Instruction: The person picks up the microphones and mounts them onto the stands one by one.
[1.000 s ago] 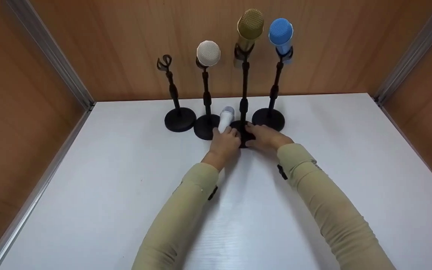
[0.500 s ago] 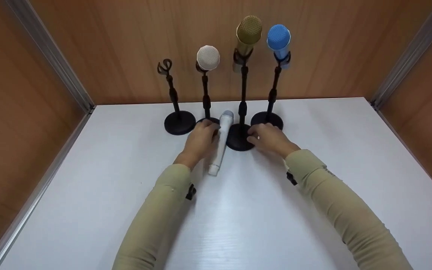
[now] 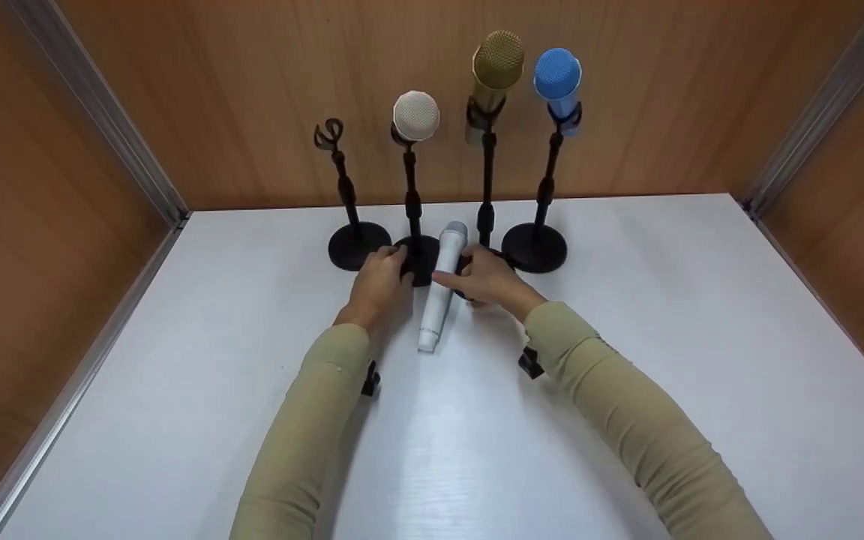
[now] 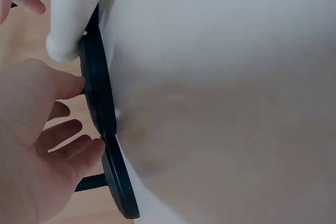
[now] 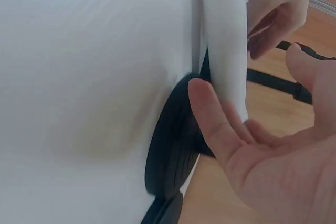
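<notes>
A white microphone (image 3: 436,300) lies slanted on the table, its grey head away from me, between the bases of the two middle stands. My left hand (image 3: 377,283) is at the near left edge of the base (image 3: 420,264) of the stand bearing a white-headed microphone (image 3: 416,116). In the left wrist view its thumb meets that black base (image 4: 97,85); its other fingers are loosely bent. My right hand (image 3: 490,279) partly covers the base under the gold microphone (image 3: 498,61). Its thumb reaches over the lying microphone; in the right wrist view the fingers (image 5: 212,121) look extended, beside the base (image 5: 173,140).
A stand with a bare clip (image 3: 329,135) is at the left of the row. At the right, a blue microphone (image 3: 557,75) sits on its stand, above a round black base (image 3: 535,247). Wood-grain panels (image 3: 274,97) enclose the white table (image 3: 199,322).
My left hand first let go of the lying microphone and moved left to the neighbouring base. My right hand has shifted left from the gold microphone's base towards the lying microphone.
</notes>
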A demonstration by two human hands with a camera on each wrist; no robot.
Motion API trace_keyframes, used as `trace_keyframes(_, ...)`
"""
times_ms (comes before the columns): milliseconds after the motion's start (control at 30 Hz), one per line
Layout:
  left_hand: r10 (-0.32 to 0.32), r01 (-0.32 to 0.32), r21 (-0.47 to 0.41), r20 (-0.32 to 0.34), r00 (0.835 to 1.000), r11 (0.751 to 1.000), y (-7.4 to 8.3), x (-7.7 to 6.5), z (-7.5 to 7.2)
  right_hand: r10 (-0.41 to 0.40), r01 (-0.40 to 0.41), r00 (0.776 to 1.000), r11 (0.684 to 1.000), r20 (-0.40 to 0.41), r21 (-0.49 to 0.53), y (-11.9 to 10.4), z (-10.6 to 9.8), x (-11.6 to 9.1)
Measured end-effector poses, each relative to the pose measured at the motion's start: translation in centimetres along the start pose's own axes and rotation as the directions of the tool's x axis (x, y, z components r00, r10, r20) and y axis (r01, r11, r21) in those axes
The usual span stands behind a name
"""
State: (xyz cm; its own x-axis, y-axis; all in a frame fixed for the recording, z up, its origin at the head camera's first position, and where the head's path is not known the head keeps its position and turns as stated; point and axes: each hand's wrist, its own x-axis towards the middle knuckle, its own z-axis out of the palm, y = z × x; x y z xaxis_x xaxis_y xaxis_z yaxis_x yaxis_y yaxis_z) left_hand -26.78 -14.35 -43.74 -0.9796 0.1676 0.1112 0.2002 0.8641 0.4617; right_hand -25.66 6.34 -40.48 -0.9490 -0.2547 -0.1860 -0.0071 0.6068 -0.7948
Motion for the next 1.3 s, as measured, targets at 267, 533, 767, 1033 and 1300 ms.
trace_keyframes(267,0.081,-0.098,0.199,0.089,0.993,0.975,-0.8,0.5,0.1,0.051,-0.043,0.992,0.996,-0.118,0.074,-1.3,2.9,1.0)
trace_keyframes(533,0.046,-0.065,0.153,0.121,0.992,0.986,-1.2,0.9,-0.5,0.079,-0.080,0.986,0.997,-0.149,-0.004,-1.4,4.3,1.4)
trace_keyframes(767,0.025,-0.042,0.121,0.140,0.990,0.992,-0.9,1.1,-0.9,0.047,-0.052,0.989,0.998,-0.140,-0.028,-1.1,4.3,1.6)
trace_keyframes(1033,0.014,-0.035,0.138,0.151,0.988,0.990,-0.5,1.6,-1.2,0.034,-0.038,0.990,0.999,-0.139,-0.025,-1.1,4.0,1.8)
trace_keyframes(1300,0.019,-0.041,0.149,0.145,0.989,0.988,-0.3,2.0,-1.1,0.025,-0.032,0.988,0.999,-0.150,-0.044,-1.0,3.9,2.0)
